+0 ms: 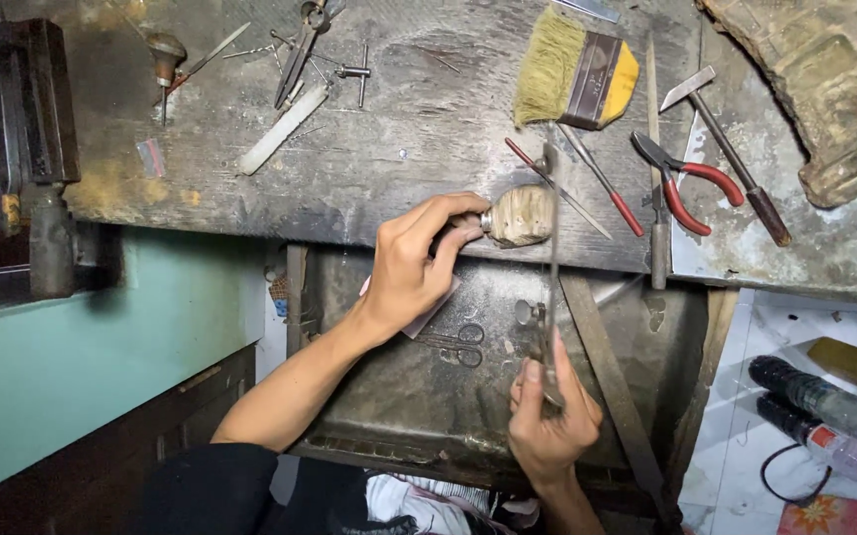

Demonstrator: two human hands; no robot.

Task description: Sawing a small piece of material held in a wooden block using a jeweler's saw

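Note:
My left hand (416, 260) grips a small silver-coloured piece against the worn wooden bench pin (521, 214) at the bench's front edge. My right hand (547, 421) is closed on the handle of a jeweller's saw frame (550, 287), whose thin frame rises from the hand up to the bench pin. The saw's upper end (547, 159) reaches just past the pin. What exactly sits between my left fingertips is too small to make out.
On the scarred bench (389, 149) lie a yellow-handled brush (572, 69), red-handled pliers (681, 178), a hammer (731, 154), files, and small tools at the back left. A metal catch tray (419, 396) with scissors hangs under the bench. Plastic bottles (825, 406) lie on the floor at right.

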